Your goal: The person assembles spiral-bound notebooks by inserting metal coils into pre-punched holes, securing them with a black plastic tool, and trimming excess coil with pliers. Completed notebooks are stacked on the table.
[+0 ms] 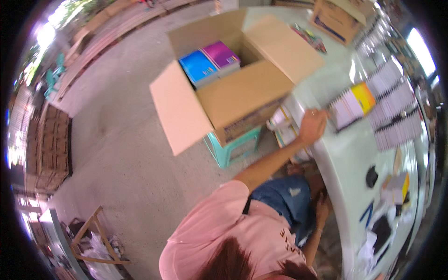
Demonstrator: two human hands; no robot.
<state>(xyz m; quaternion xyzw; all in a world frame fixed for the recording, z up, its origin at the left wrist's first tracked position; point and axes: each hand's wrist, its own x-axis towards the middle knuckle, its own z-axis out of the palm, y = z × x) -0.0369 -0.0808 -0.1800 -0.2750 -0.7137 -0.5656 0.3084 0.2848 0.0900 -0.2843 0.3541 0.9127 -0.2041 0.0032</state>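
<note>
My left hand (313,126) is over the near edge of the pale table, its fingers curled and slightly blurred. Whether anything is inside them does not show. Just beyond the fingers lies a stack of books (346,110) with a yellow-orange cover on part of it. Lower down, my right hand (322,208) is beside my lap, close to the table's edge; its fingers are partly hidden and smeared. An open cardboard box (249,95) is to the left of my left hand, holding blue books (198,66) and purple books (220,53) side by side.
A turquoise plastic stool (224,151) supports the box. Several rows of spiral-bound books (397,130) cover the far side of the table (333,175). Another carton (337,21) stands at the table's back end. Stacked brown cartons (49,147) and a wooden frame (98,233) are on the left.
</note>
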